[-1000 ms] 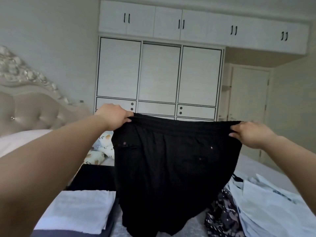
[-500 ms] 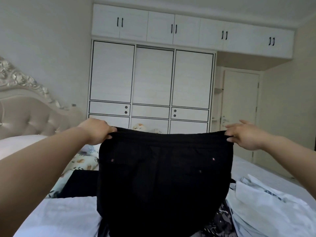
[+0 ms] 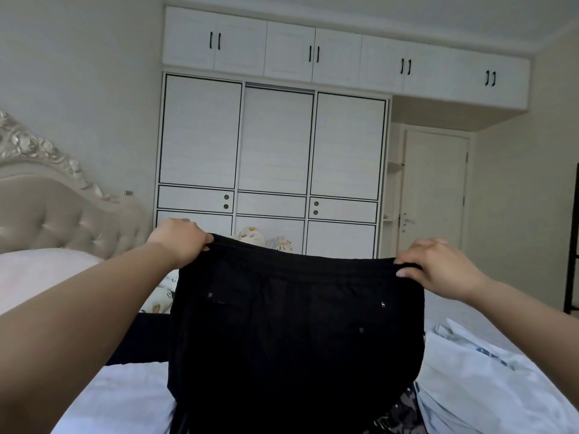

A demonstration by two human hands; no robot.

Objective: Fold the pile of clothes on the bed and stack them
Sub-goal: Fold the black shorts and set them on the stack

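White wardrobe doors (image 3: 272, 142) with black lines fill the middle of the frame, with a row of upper cabinets (image 3: 313, 48) above them and a pale door (image 3: 435, 189) to the right. At the left edge stands a padded headboard (image 3: 62, 211) with a carved top.

Black shorts (image 3: 294, 333) hang in the lower centre of the frame, held up by the waistband above the bed (image 3: 125, 399). The left hand (image 3: 181, 239) pinches the left end of the waistband, its fingers curled over the cloth. The right hand (image 3: 438, 267) holds the right end; the thumb lies below the band and the fingers fold over it. So both grips are narrow and closed around the shorts.

At the lower right of the frame lies a heap of light blue and white clothes (image 3: 488, 386), and just beside it, under the hanging shorts, a dark patterned garment (image 3: 398, 411) shows. A dark cloth (image 3: 141, 339) lies on the bed at the left behind the shorts, and a patterned pillow (image 3: 163, 296) is near it.
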